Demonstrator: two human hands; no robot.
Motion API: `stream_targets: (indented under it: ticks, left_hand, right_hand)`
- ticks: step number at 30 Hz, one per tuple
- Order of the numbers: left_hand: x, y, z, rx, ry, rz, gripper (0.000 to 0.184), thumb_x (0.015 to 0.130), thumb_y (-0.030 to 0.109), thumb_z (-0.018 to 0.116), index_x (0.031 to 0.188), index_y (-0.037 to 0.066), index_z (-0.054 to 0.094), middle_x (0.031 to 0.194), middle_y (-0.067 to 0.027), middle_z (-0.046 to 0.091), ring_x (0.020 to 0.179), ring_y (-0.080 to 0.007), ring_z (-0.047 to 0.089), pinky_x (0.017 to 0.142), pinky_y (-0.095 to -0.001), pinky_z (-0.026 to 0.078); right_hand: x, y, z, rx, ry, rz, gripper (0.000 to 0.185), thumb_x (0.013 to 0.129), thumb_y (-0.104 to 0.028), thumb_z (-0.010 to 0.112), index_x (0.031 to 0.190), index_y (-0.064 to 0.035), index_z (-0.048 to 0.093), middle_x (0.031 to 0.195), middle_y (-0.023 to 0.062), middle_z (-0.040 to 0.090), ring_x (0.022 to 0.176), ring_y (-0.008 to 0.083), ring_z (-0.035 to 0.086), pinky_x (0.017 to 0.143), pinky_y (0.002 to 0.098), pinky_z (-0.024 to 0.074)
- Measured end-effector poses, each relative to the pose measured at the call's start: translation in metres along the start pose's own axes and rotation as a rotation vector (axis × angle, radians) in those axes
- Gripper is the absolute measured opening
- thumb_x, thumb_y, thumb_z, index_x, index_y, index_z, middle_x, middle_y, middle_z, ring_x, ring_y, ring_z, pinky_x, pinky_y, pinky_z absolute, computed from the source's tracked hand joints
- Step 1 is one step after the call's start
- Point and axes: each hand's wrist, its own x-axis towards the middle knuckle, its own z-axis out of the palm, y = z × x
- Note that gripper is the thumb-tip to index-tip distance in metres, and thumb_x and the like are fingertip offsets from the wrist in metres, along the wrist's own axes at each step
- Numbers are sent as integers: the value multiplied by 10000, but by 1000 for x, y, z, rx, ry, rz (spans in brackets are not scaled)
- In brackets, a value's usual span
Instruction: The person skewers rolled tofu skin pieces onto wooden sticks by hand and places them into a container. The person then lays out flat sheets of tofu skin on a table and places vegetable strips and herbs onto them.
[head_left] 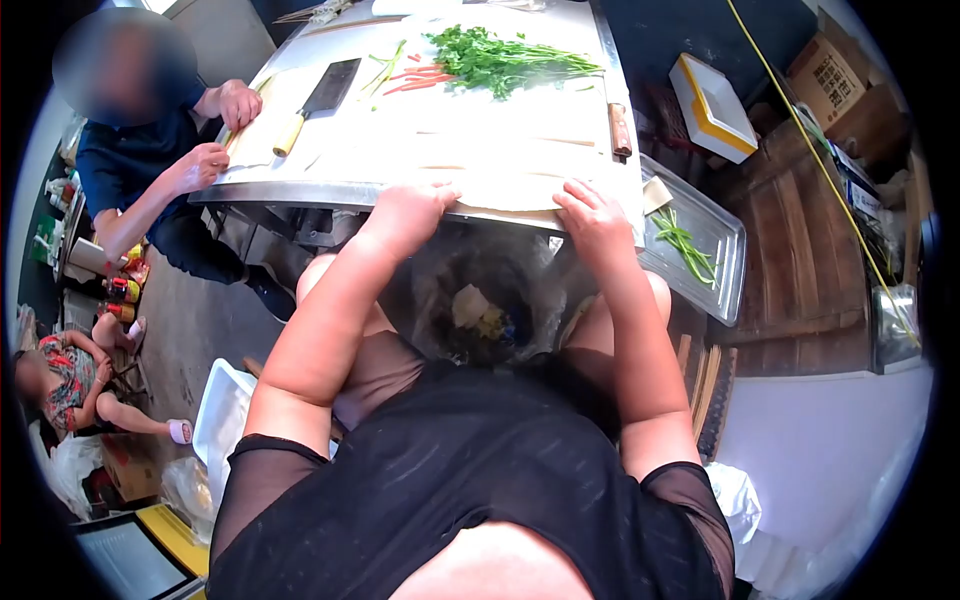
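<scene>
A pale thin sheet (508, 196), which looks like tofu skin, lies along the near edge of the white table (380, 135). My left hand (412, 212) is closed at its left end, thumb and fingers pinched on the edge. At the opposite end, my right hand (592, 212) has its fingers bent over the sheet's corner. Beyond the sheet lie a bunch of green coriander (490, 58), red chili strips (418, 78) and a few green strips (388, 70). A cleaver (332, 86) with a yellow handle rests to the left. On the right is a wooden knife handle (620, 132).
A co-worker (130, 170) sits at the table's left side, both hands on a pale sheet. A metal tray (728, 255) with green strips is at my right. Below the table edge, between my knees, stands a lined bin (440, 300). Another person (75, 375) sits far left.
</scene>
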Motion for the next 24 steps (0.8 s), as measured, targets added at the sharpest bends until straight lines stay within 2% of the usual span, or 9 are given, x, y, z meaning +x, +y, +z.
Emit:
stream_targets:
  ticks: [2,5,6,10,14,15,18,23,24]
  left_hand:
    - [-6,2,-2,-143,-96,67,360,902,255,600,1181,29,616,1183,-220,607,1119,-376,571,942,-414,474]
    - [-18,0,6,-20,-53,128,555,914,362,611,1295,-31,516,1343,-273,486,1263,-417,453,1059,-440,379]
    - [-2,14,-31,-166,-394,-33,682,919,453,578,1379,-29,431,1441,-276,389,1343,-412,366,1121,-450,298]
    - [32,-4,-13,-33,-145,-43,766,949,557,451,1460,1,317,1516,-262,278,1411,-388,262,1160,-454,217]
    - [51,-43,26,-32,-323,-203,946,890,722,362,1521,32,209,1582,-226,140,1487,-324,82,1192,-483,41]
    - [51,-43,26,-48,-323,-213,946,890,722,362,1521,32,209,1582,-226,140,1487,-324,82,1192,-483,41]
    - [48,-37,20,-82,-247,-217,932,887,699,408,1517,37,226,1577,-224,162,1483,-333,102,1181,-531,42]
    - [24,-28,5,-178,-66,-22,650,904,449,591,1408,71,431,1530,-224,273,1458,-338,201,1166,-559,145]
    - [20,-28,-1,-176,-100,-3,638,897,437,603,1393,66,449,1521,-221,294,1452,-334,219,1166,-556,154]
  right_hand:
    - [-11,-1,-1,-71,-140,11,434,856,-364,658,1200,-101,626,1307,129,575,1261,299,506,1033,422,408]
    - [-18,-15,-15,-243,-330,15,662,846,-505,627,1355,-98,512,1452,132,449,1368,301,390,1121,439,307]
    - [-17,-16,-18,-237,-439,53,798,826,-570,612,1427,-81,423,1501,143,383,1410,310,323,1159,446,246]
    - [3,-24,-27,-181,-265,107,838,838,-578,599,1417,-3,407,1489,203,374,1421,352,284,1166,457,226]
    - [12,-15,-26,-216,-647,68,797,850,-551,614,1397,0,438,1497,216,358,1419,361,287,1158,429,247]
    - [28,-17,-37,-93,-660,156,683,874,-517,607,1320,-6,531,1415,233,458,1331,373,420,1098,425,350]
    - [86,-16,-39,124,-518,133,425,912,-355,631,1173,-21,635,1164,202,635,1089,367,606,933,422,481]
    - [204,-17,54,403,-270,-70,287,939,-195,584,1176,-44,643,1099,178,668,1022,345,638,894,391,496]
    - [221,-17,82,472,-319,112,283,935,-150,572,1185,-37,642,1035,147,681,922,267,651,803,349,509]
